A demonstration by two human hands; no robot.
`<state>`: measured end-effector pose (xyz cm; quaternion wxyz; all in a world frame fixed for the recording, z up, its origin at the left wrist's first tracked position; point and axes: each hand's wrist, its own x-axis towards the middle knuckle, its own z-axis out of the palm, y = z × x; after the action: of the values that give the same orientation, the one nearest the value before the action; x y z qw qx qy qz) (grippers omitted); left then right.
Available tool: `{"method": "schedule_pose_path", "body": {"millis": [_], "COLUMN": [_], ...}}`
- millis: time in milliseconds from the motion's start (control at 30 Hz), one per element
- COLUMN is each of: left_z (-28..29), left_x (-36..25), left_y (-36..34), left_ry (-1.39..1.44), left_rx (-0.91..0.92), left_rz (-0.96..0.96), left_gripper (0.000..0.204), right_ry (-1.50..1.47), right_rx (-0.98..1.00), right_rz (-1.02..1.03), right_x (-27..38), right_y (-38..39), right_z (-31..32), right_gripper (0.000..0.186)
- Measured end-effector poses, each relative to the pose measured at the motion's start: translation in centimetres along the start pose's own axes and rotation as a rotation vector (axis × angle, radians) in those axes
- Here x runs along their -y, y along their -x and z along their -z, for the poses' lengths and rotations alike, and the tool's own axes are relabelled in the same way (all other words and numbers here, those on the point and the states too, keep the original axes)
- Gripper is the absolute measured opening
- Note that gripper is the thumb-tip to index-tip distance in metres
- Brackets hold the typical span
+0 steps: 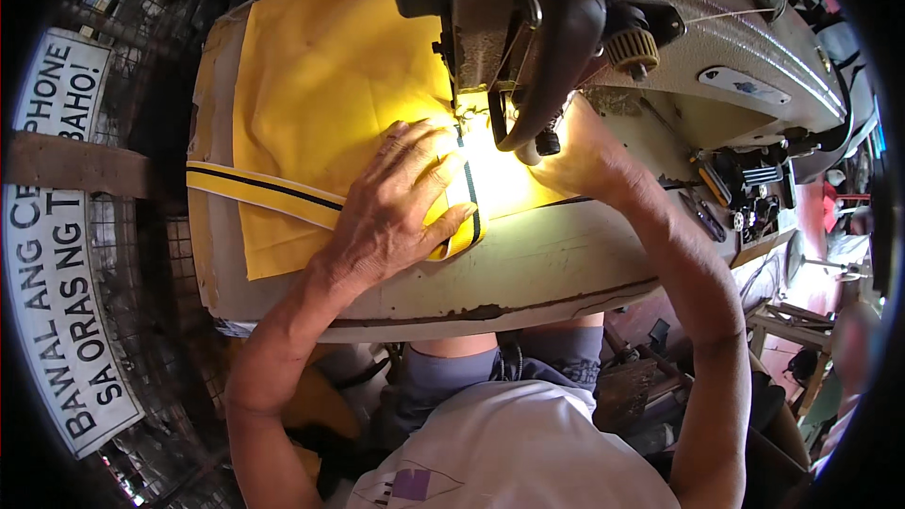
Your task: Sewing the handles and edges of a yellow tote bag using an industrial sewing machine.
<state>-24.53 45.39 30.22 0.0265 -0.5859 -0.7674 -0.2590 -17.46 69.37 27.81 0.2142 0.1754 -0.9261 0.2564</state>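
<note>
In the head view, a large yellow cloth sheet (320, 75) lies flat on the cream-topped bench (556, 269) with its worn brown edge, reaching under the head of a grey-brown metal sewing machine (735, 38). On it runs a yellow woven strap (264, 190) with a dark lengthwise stripe: one end sticks out past the cloth on the left, and a bent length leads up to the needle area. The left hand (391, 190) rests palm down, fingers slightly spread, thumb on the strap's bend — probably to keep strap and cloth flat and in line. Whether it pinches anything underneath, I cannot tell. The right hand (572, 155) is beside the needle area, partly behind the machine and washed out by glare; its finger state cannot be told, though it seems placed to steady the cloth from that side.

At the right, a shallow wooden tray (765, 245) holds small metal parts, too small to name surely. A yellow-and-black handled tool (714, 179) lies just beside them — within easy reach, presumably for convenience.
</note>
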Motion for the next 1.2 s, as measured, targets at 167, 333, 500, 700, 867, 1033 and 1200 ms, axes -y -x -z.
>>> {"method": "schedule_pose_path", "body": {"millis": [167, 333, 500, 700, 867, 1033, 1200], "left_z": [0.2, 0.3, 1.1, 1.2, 1.1, 1.4, 1.4], "left_x": [-0.4, 0.1, 1.2, 1.2, 1.9, 2.3, 2.5], "left_y": [-0.4, -0.9, -1.6, -1.4, -1.2, -1.3, -1.3], "left_ry": [-0.031, -0.042, 0.006, -0.027, 0.047, -0.103, -0.135], "left_rx": [-0.012, 0.001, -0.009, -0.021, 0.061, 0.111, 0.114], "left_rz": [0.005, -0.021, -0.031, -0.053, 0.157, 0.078, 0.057], "left_gripper": [0.041, 0.040, 0.040, 0.044, 0.061, 0.072, 0.071], "right_ry": [-0.229, -0.233, -0.373, 0.211, 0.339, 0.832, 0.839], "right_rx": [0.250, 0.113, 0.028, 0.017, -0.313, -0.388, -0.275], "right_rz": [-0.234, 0.001, -0.213, -0.086, -0.385, -0.452, -0.657], "right_x": [-0.4, -0.5, 0.1, 4.3, 6.8, 0.2, -11.5], "right_y": [-0.6, -1.2, -1.5, 3.0, 9.3, 9.8, 8.4], "right_z": [1.4, 1.3, 1.4, 6.1, 17.4, 31.6, 37.7], "right_gripper": [0.031, 0.025, 0.022, 0.020, 0.017, 0.023, 0.032]}}
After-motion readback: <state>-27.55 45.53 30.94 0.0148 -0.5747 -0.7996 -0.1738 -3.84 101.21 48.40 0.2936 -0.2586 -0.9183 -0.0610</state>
